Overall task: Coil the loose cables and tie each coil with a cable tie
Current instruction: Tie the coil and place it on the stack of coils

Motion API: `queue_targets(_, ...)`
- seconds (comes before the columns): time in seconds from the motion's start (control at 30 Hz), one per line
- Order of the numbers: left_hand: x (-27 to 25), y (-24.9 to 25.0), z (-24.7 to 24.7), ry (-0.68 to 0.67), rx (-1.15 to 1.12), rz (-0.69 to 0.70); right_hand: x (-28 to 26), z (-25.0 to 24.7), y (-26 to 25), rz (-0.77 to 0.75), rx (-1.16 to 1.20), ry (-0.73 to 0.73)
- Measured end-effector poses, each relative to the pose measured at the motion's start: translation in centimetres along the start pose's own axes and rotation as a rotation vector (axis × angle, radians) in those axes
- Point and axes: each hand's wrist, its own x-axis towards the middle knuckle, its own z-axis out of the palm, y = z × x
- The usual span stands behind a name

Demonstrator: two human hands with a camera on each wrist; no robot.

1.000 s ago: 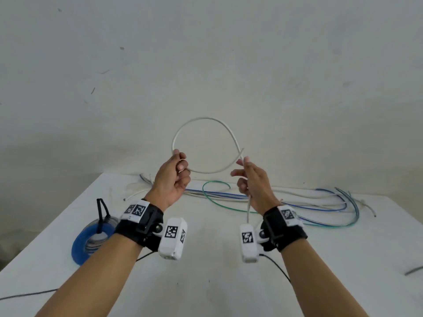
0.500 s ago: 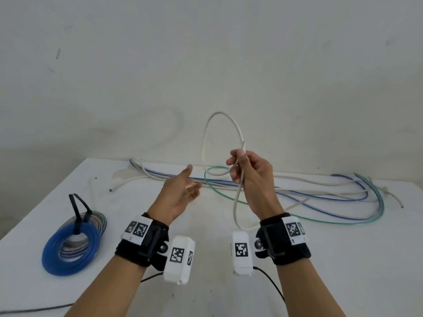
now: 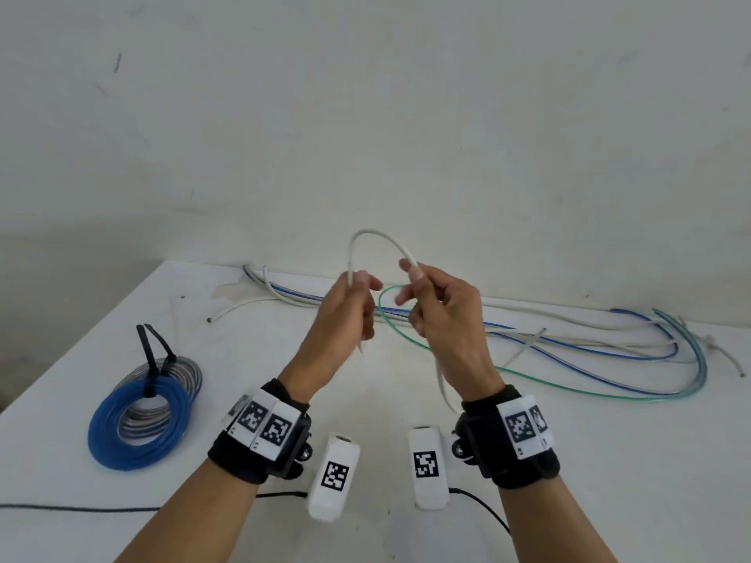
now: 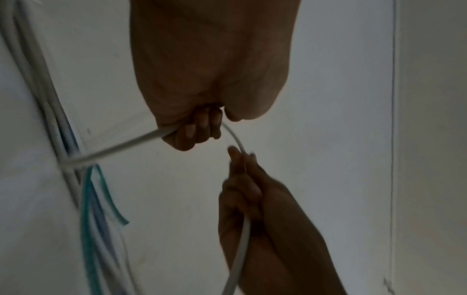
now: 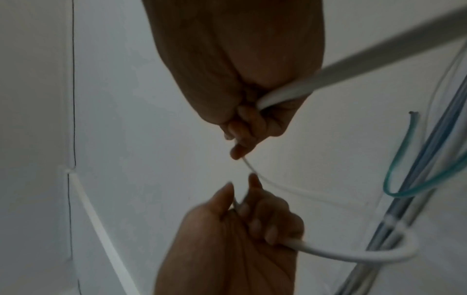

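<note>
A white cable (image 3: 380, 236) arcs in the air between both hands above the white table (image 3: 609, 461). My left hand (image 3: 359, 286) grips one side of the arc, with a short free end poking down below the fist. My right hand (image 3: 414, 286) pinches the other side, and the cable's tail hangs past that wrist. In the left wrist view my left hand's fingers (image 4: 199, 129) curl round the cable (image 4: 126, 146). The right wrist view shows my right hand's fingers (image 5: 246, 127) closed on the cable (image 5: 328, 73).
A blue and grey coil (image 3: 140, 416) bound with a black cable tie (image 3: 156, 359) lies at the left. Loose blue, green and white cables (image 3: 589, 347) sprawl along the table's back. A thin white strip (image 3: 174, 314) lies behind the coil. A black wire (image 3: 81, 509) crosses the front left.
My left hand, off the cable half a second ago, now grips it. The tall upright loop has dropped into a short arc between both hands.
</note>
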Motion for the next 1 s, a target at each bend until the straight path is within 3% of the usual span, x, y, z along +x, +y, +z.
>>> queue_targets(0.07, 0.7, 1.0, -1.0, 0.058, -0.354, -0.131, -0.4, -0.4, -0.7, 0.001, 0.072, -0.118)
queue_targets(0.17, 1.5, 2.0, -3.6, 0.101, -0.675, -0.182, -1.1, -1.5, -1.7, 0.019, 0.013, -0.423)
queue_targets(0.33, 1.6, 2.6, -7.1, 0.010, -0.929, -0.237, -1.6, -1.8, -1.9, 0.061, -0.356, -0.751)
queue_targets(0.43, 2.0, 2.9, -8.7, 0.058, -1.049, -0.275, -1.6, -2.2, -1.6, 0.100, -0.557, -0.899)
queue_targets(0.57, 2.4, 2.7, -10.6, 0.092, -1.060, -0.224, -1.4, -3.4, -1.7, 0.217, -0.625, -1.085)
queue_targets(0.63, 2.4, 2.7, -10.8, 0.038, -0.998, -0.209, -1.3, -3.5, -1.4, 0.230, -0.690, -1.075)
queue_targets(0.7, 1.9, 3.1, -9.7, -0.022, -0.848, -0.145, -1.1, -2.9, -0.6, 0.226, -0.715, -0.972)
queue_targets(0.83, 1.0, 3.4, -4.6, -0.048, -0.629, -0.058, -1.6, 0.0, 0.2, 0.202, -0.360, -0.587)
queue_targets(1.0, 0.0, 2.2, -0.9, 0.044, -0.284, 0.165, -2.9, 2.6, 0.2, 0.284, -0.150, -0.565)
